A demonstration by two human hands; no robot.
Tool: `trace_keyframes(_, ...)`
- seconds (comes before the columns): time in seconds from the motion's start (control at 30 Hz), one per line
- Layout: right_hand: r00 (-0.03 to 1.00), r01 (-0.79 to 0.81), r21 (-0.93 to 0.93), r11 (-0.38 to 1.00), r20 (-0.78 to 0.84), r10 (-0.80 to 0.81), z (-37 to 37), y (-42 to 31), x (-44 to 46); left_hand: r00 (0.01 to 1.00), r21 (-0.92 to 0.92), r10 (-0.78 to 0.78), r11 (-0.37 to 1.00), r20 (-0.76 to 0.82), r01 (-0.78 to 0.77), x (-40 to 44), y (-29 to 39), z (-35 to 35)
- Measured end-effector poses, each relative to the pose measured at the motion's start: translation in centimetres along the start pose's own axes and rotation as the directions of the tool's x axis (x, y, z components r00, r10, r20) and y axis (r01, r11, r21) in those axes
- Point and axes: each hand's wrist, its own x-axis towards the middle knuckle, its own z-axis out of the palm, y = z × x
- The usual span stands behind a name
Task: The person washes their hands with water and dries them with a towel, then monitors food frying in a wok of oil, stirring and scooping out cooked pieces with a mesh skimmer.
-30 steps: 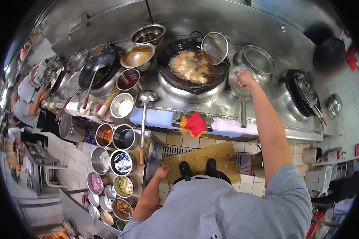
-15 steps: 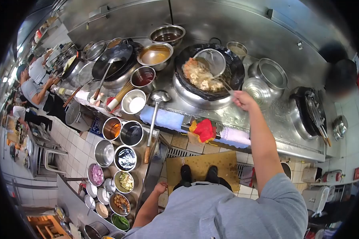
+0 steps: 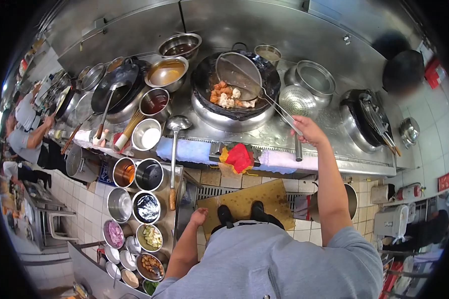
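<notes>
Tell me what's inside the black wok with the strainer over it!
Orange-brown and pale food pieces lie in the wok. The strainer covers part, so what's under it can't be clearly seen.

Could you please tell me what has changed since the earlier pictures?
The strainer has moved left across the wok. The right hand, its grip on the strainer's handle, has come closer to the person, from over the skimmer. The left hand, red cloth and ladle stayed in place.

Mesh strainer [image 3: 238,73] (long-handled), tilted over wok [image 3: 200,82].
</notes>
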Motion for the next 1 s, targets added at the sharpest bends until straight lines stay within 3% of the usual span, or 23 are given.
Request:
trace_keyframes(0.07, 1.000, 0.010, -0.068, 0.998, -0.024, -0.012, -0.8, -0.7, -1.7, 0.999, 0.096, -0.038, 0.995, 0.008, 0.037, -0.9, 0.5, 0.0)
trace_keyframes(0.13, 0.992, 0.056, -0.342, 0.938, -0.085, -0.091, -0.8, -2.9, -4.3, 0.997, 0.195, -0.078, 0.978, 0.010, 0.075, -1.4, 0.5, -0.3)
trace_keyframes(0.2, 0.983, 0.061, -0.426, 0.902, -0.133, -0.129, -0.7, -4.9, -7.0, 0.991, 0.288, -0.121, 0.952, 0.055, 0.101, -1.8, -0.8, -0.4)
trace_keyframes(0.27, 0.905, 0.179, -0.735, 0.654, -0.137, -0.402, -0.2, -6.6, -9.5, 0.992, 0.307, -0.114, 0.947, 0.052, 0.093, -2.7, -1.0, -0.9)
trace_keyframes(0.4, 0.925, 0.055, -0.756, 0.652, -0.207, -0.319, 2.6, -9.9, -13.0, 0.981, 0.272, -0.186, 0.948, 0.061, 0.163, -3.9, -0.5, -1.8)
trace_keyframes(0.53, 0.884, 0.160, -0.883, 0.442, -0.071, -0.462, 5.0, -5.3, -5.0, 0.975, 0.300, -0.206, 0.938, 0.079, 0.174, -6.0, 2.4, -2.6)
trace_keyframes(0.6, 0.883, 0.152, -0.855, 0.496, -0.108, -0.457, 6.7, -4.8, -1.8, 0.985, 0.312, -0.151, 0.943, 0.082, 0.119, -5.4, 2.5, -2.7)
trace_keyframes(0.73, 0.914, 0.054, -0.851, 0.522, -0.169, -0.369, 7.4, -5.7, -3.9, 0.998, 0.388, -0.051, 0.921, 0.032, 0.035, -5.6, 3.7, -3.2)
trace_keyframes(0.8, 0.834, 0.131, -0.833, 0.538, -0.201, -0.514, 6.9, -4.7, -4.7, 0.998, 0.148, -0.068, 0.987, -0.001, 0.067, -4.6, 2.5, -2.8)
trace_keyframes(0.83, 0.833, 0.129, -0.832, 0.539, -0.204, -0.514, 7.1, -4.4, -3.3, 0.998, 0.150, -0.066, 0.986, -0.001, 0.066, -3.6, 0.7, -2.4)
trace_keyframes(0.93, 0.905, 0.059, -0.852, 0.520, -0.173, -0.387, 8.7, -2.4, 2.3, 0.999, 0.206, -0.009, 0.979, 0.051, -0.002, -3.6, -1.9, -1.8)
trace_keyframes(1.0, 0.869, 0.084, -0.806, 0.586, -0.229, -0.439, 9.0, -2.4, 4.1, 0.995, 0.475, -0.075, 0.879, 0.066, 0.035, -6.2, 1.8, -2.2)
